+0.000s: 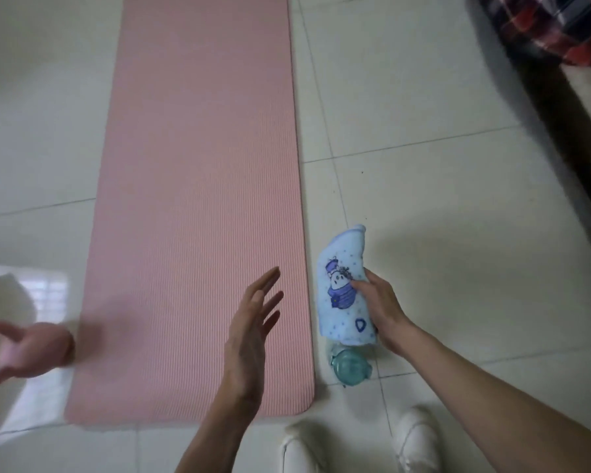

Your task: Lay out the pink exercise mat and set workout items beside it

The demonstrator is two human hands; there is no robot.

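Note:
The pink exercise mat [195, 199] lies unrolled and flat on the tiled floor, running away from me. My right hand [381, 310] grips a folded light blue towel [343, 288] with a cartoon print, held just right of the mat's near corner. Below the towel a teal-capped water bottle [350, 367] stands on the floor. My left hand [253, 336] hovers over the mat's near end, fingers spread, holding nothing. A pink dumbbell-like item [31, 349] lies blurred at the mat's left.
A white rounded object [4, 295] sits at the far left. A dark bed frame with plaid bedding [560, 29] runs along the right. My white shoes [417, 442] stand at the mat's near end on the pale tiles.

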